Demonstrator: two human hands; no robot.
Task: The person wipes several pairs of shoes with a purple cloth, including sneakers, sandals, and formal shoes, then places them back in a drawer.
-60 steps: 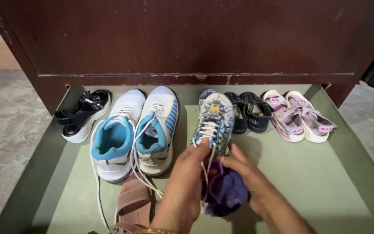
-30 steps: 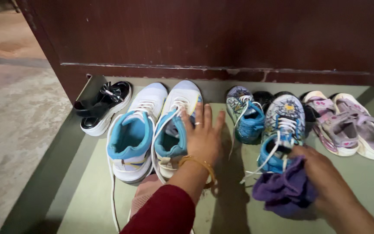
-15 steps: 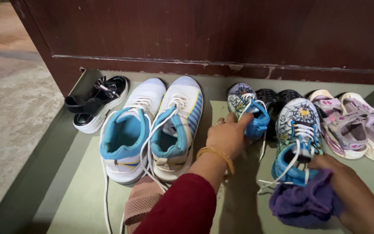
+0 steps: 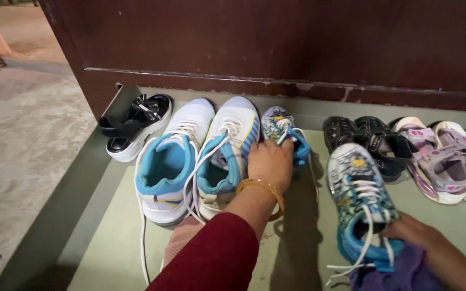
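The left hand (image 4: 269, 161), with a gold bangle at the wrist and a dark red sleeve behind it, is closed around the heel end of a small child's sneaker with a spider-web print and bright blue lining (image 4: 280, 129). That shoe stands on the pale green shelf floor (image 4: 109, 215) at the foot of a dark brown wooden cabinet, its toe toward the back and its side just beside a large white and blue lace-up trainer (image 4: 227, 156).

The right hand (image 4: 432, 253) grips the heel of the matching small web-print sneaker (image 4: 360, 199), which lies nearer the front edge and well apart from its partner; the same hand also has a bunched purple cloth (image 4: 400, 275) pressed under it.

Both little shoes look light, with soft fabric uppers and flexible rubbery soles, so one hand should manage each. The padded heel collar gives the firmest hold, since the upper would buckle if squeezed at the middle. The loose white laces trail out and could snag on neighbouring shoes. The cloth is limp and would take whatever shape the fingers give it.

Further along the back stand a second white and blue trainer (image 4: 168, 167), a black and white sandal with a bow (image 4: 133, 126), a pair of black perforated sandals (image 4: 368, 137) and a pair of pink and lilac strapped sandals (image 4: 449, 161).
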